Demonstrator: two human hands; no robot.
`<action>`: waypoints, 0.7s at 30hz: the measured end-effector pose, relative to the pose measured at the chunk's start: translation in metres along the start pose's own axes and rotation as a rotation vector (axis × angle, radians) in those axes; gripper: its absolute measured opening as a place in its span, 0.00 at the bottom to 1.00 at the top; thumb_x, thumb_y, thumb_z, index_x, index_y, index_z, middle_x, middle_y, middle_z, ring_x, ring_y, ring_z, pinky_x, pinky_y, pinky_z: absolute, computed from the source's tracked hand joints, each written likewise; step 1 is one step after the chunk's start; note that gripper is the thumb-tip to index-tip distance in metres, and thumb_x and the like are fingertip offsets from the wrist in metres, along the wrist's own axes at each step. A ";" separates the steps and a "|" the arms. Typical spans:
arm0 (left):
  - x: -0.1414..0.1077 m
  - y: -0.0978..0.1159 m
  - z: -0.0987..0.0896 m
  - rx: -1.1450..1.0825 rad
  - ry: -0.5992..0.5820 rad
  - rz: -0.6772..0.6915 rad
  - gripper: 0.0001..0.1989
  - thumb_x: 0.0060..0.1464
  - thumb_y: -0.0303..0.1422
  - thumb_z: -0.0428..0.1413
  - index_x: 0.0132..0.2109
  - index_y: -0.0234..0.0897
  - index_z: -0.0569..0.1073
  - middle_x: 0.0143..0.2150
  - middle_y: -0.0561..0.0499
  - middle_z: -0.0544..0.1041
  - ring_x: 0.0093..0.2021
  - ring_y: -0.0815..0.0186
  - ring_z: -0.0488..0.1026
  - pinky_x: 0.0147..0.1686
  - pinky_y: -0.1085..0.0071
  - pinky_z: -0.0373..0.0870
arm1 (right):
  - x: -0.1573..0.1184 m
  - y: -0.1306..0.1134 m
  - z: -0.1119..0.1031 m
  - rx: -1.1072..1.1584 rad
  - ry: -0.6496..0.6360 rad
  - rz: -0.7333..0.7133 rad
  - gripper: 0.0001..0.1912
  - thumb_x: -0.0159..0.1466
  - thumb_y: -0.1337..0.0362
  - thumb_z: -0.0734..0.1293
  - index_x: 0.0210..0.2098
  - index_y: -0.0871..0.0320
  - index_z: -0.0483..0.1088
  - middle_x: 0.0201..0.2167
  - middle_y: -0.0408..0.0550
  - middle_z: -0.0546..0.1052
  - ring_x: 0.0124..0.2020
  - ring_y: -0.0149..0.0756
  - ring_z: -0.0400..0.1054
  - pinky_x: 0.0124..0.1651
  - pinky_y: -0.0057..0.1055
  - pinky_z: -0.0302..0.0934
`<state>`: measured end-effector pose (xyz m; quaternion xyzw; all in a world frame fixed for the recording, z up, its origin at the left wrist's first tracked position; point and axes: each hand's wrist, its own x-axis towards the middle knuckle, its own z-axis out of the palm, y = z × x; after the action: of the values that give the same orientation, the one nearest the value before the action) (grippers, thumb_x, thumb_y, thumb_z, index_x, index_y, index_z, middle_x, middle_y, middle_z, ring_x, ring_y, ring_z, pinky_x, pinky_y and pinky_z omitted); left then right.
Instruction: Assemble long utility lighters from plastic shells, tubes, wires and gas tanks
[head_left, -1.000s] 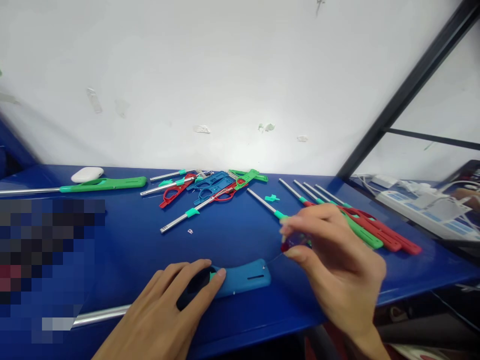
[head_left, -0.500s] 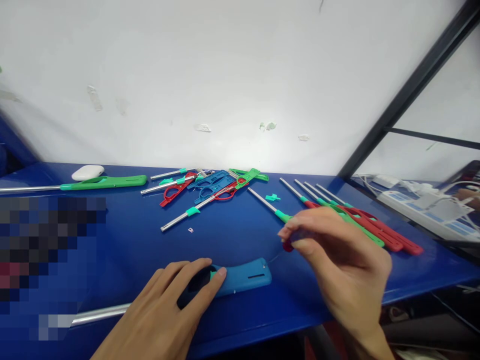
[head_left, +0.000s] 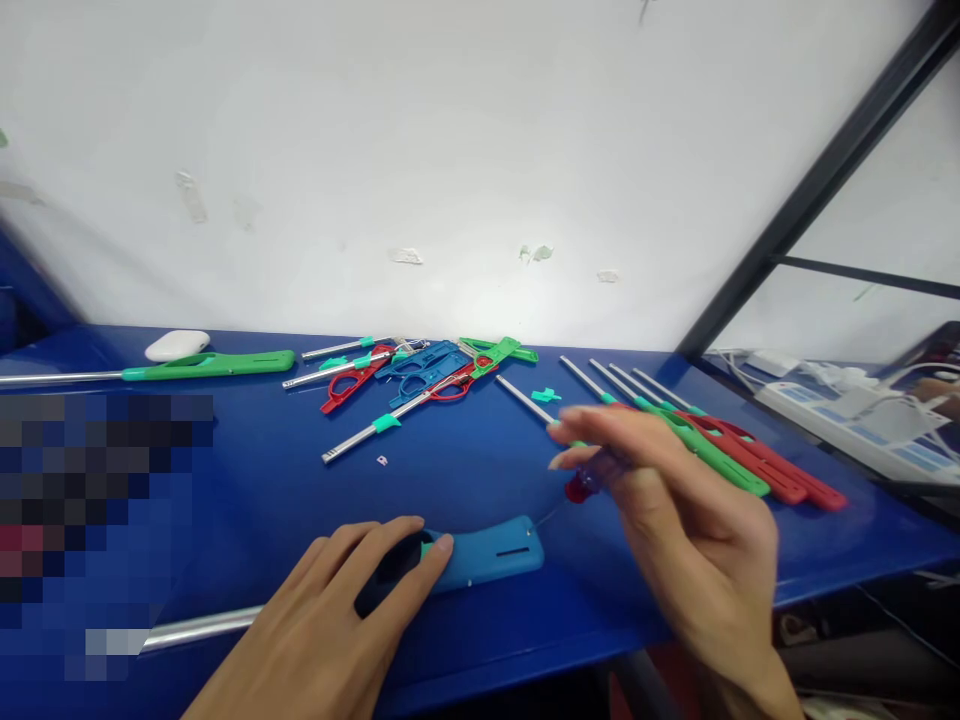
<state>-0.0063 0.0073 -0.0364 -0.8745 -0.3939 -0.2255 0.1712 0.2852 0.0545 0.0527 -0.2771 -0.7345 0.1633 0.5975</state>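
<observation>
A blue long-neck gas lighter (head_left: 495,552) lies across the front of the table, its metal tube pointing left. Over its trigger opening rests my left hand (head_left: 330,610), fingers bent on the far side and thumb on the handle, gripping it against the table. My right hand (head_left: 682,520) is closed, in a pinch, on a small screwdriver (head_left: 579,487) with a red and purple handle. The screwdriver's thin shaft slants down left to a small screw hole near the lighter's right end. My fingers cover part of the screwdriver's handle.
Behind lie loose red, blue and green lighter halves (head_left: 431,378) with metal tubes. Several assembled lighters (head_left: 739,455) are lined up right. A green lighter (head_left: 217,366) and a white earbud case (head_left: 178,345) are back left. A power strip (head_left: 840,425) stands beyond the black frame.
My right hand has turned on the screwdriver; its fingers are a little more extended and the thumb has drawn back. My left hand and the blue gas lighter have stayed put.
</observation>
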 end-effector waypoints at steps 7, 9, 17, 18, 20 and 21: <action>0.000 0.001 -0.001 0.000 -0.020 -0.012 0.47 0.60 0.14 0.46 0.82 0.51 0.59 0.72 0.50 0.78 0.67 0.54 0.77 0.62 0.58 0.79 | -0.001 -0.001 0.000 -0.104 0.063 -0.035 0.19 0.77 0.69 0.72 0.60 0.42 0.84 0.47 0.45 0.86 0.48 0.40 0.80 0.47 0.37 0.77; 0.000 0.000 -0.002 -0.009 -0.021 -0.010 0.47 0.61 0.14 0.46 0.82 0.51 0.59 0.73 0.51 0.77 0.67 0.54 0.77 0.62 0.58 0.79 | -0.001 0.000 0.000 -0.022 0.001 0.016 0.22 0.79 0.71 0.67 0.64 0.41 0.82 0.51 0.45 0.87 0.50 0.41 0.81 0.48 0.38 0.78; 0.002 0.000 -0.001 -0.032 -0.013 -0.017 0.48 0.59 0.13 0.46 0.81 0.51 0.61 0.72 0.52 0.78 0.67 0.55 0.77 0.62 0.59 0.78 | 0.002 0.004 -0.003 -0.028 0.007 0.022 0.18 0.77 0.68 0.72 0.62 0.43 0.83 0.54 0.48 0.86 0.54 0.44 0.80 0.54 0.43 0.77; 0.002 0.000 -0.001 -0.036 -0.011 -0.016 0.48 0.59 0.14 0.46 0.81 0.52 0.61 0.72 0.52 0.77 0.68 0.55 0.77 0.62 0.59 0.79 | 0.001 0.004 -0.003 0.026 -0.015 0.043 0.19 0.78 0.69 0.70 0.62 0.43 0.83 0.53 0.47 0.87 0.53 0.43 0.81 0.53 0.41 0.78; 0.002 0.000 -0.002 -0.045 -0.019 -0.016 0.48 0.59 0.14 0.46 0.82 0.52 0.60 0.73 0.52 0.77 0.68 0.55 0.76 0.62 0.59 0.79 | 0.001 0.005 -0.003 0.087 0.034 0.039 0.18 0.76 0.72 0.72 0.57 0.43 0.85 0.45 0.44 0.88 0.45 0.39 0.82 0.45 0.35 0.78; 0.002 0.000 -0.002 -0.046 -0.021 -0.015 0.48 0.59 0.14 0.47 0.82 0.52 0.60 0.73 0.52 0.77 0.67 0.55 0.76 0.62 0.58 0.78 | 0.001 0.005 -0.003 0.074 0.079 0.024 0.17 0.74 0.72 0.75 0.54 0.43 0.86 0.42 0.43 0.88 0.42 0.38 0.80 0.42 0.34 0.77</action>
<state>-0.0053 0.0078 -0.0334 -0.8774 -0.3970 -0.2267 0.1453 0.2886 0.0589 0.0512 -0.2698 -0.7003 0.1863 0.6341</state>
